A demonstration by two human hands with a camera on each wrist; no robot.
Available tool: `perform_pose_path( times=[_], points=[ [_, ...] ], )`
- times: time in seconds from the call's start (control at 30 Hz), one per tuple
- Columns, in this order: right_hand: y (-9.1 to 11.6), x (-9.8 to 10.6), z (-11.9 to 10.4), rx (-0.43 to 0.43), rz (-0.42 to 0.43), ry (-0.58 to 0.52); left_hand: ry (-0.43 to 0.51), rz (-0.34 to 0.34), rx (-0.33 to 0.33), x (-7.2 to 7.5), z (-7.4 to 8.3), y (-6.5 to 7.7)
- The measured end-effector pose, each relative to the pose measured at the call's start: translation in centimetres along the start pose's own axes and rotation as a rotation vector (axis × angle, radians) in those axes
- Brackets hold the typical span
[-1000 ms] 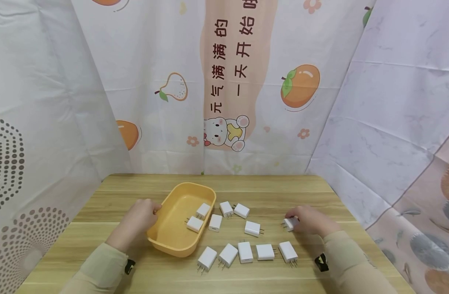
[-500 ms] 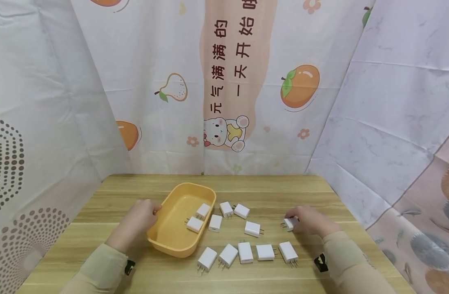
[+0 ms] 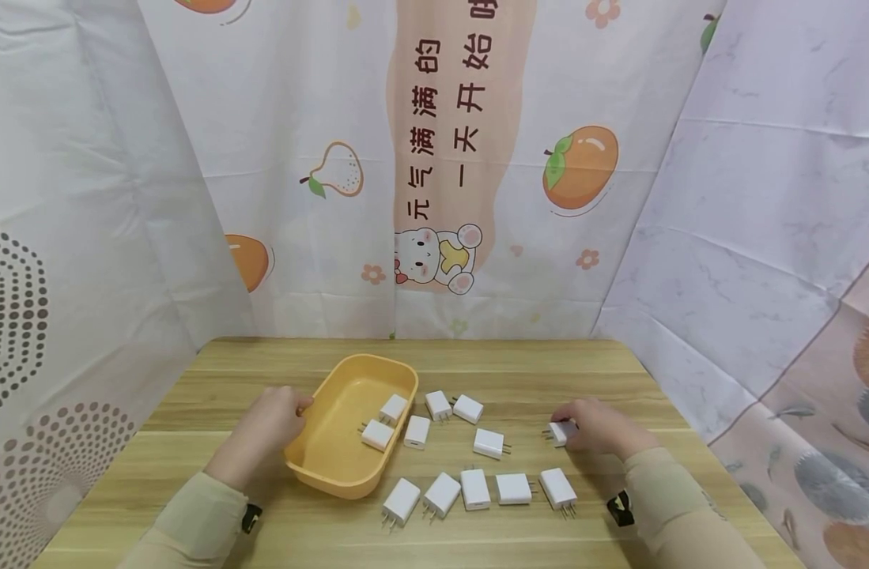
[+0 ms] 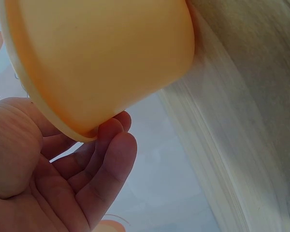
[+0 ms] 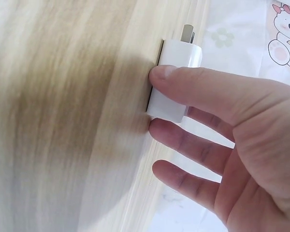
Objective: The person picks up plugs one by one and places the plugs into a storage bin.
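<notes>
- One white charger (image 5: 168, 107) sits pinched in the right hand (image 5: 261, 140), thumb across one face, prongs (image 5: 187, 34) jutting past the grip; we cannot tell whether it touches the wooden tabletop (image 3: 519, 363).
- On the other side, we see the left hand (image 3: 277, 415) with fingers curled under the rim of a yellow bin (image 3: 327, 442).
- Weakest point, in our judgement: the right-hand pinch, where a smooth shell could twist or slip if squeezed off-centre.
- Inside the bin we count two chargers (image 3: 377, 434) near the right wall; should the left hand raise its side, they could slide and the bin could tip.
- Just outside that wall lies a loose charger (image 3: 417, 431), which a rightward nudge of the bin could shove.
- Farther out we find eight more chargers (image 3: 474, 488) scattered to the bin's right, prongs pointing various ways; a low sweep of the right hand could knock or snag them.
</notes>
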State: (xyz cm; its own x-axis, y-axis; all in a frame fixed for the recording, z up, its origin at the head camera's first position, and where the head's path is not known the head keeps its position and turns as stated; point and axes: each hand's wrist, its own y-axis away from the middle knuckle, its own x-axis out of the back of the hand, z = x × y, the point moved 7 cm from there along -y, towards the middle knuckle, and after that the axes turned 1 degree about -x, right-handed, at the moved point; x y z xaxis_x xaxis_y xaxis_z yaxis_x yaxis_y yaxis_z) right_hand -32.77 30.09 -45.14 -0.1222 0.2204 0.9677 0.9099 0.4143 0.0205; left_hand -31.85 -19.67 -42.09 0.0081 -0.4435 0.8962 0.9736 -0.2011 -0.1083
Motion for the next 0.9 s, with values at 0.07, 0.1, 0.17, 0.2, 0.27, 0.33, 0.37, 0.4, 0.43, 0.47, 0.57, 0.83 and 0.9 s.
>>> perform_pose_path(
  times=[0.07,0.1,0.17,0.2,0.27,0.33,0.37,0.4,0.43,0.47,0.57,0.83,0.9],
  points=[
    [0.0,0.0,0.0,-0.003,-0.007,-0.009,-0.002,-0.004,0.003,0.0,0.0,0.0],
    [-0.1,0.0,0.0,-0.005,-0.007,-0.013,-0.002,-0.006,0.007,0.0,0.0,0.0],
    [-0.1,0.0,0.0,-0.006,-0.006,-0.017,-0.005,-0.007,0.009,0.0,0.0,-0.1],
    [-0.1,-0.1,0.0,-0.008,-0.005,-0.017,-0.009,-0.006,0.003,0.0,0.0,-0.1],
    [-0.1,-0.1,0.1,-0.014,-0.004,-0.016,-0.007,-0.005,0.004,0.1,0.1,-0.1],
    [-0.1,-0.1,0.1,-0.017,-0.004,-0.019,-0.005,-0.007,0.004,0.1,0.1,-0.1],
    [-0.1,-0.1,0.1,-0.017,-0.004,-0.021,-0.005,-0.007,0.004,0.1,0.1,-0.1],
    [-0.1,-0.1,0.1,-0.015,-0.004,-0.025,-0.006,-0.006,0.004,0.1,0.1,-0.1],
    [-0.1,0.0,0.0,-0.012,-0.004,-0.030,-0.002,-0.007,0.012,0.1,0.0,0.0],
    [-0.1,0.0,0.0,-0.012,-0.006,-0.035,-0.002,-0.007,0.012,0.0,0.0,0.0],
    [-0.1,0.1,0.0,-0.003,-0.004,-0.050,-0.005,-0.003,0.009,0.0,0.0,0.0],
    [-0.3,1.0,-0.8,0.049,0.031,-0.070,-0.004,0.005,0.003,-0.1,-0.1,0.0],
    [-0.3,1.3,-1.2,0.062,0.038,-0.079,-0.001,0.005,0.003,-0.1,-0.1,0.0]
  ],
)
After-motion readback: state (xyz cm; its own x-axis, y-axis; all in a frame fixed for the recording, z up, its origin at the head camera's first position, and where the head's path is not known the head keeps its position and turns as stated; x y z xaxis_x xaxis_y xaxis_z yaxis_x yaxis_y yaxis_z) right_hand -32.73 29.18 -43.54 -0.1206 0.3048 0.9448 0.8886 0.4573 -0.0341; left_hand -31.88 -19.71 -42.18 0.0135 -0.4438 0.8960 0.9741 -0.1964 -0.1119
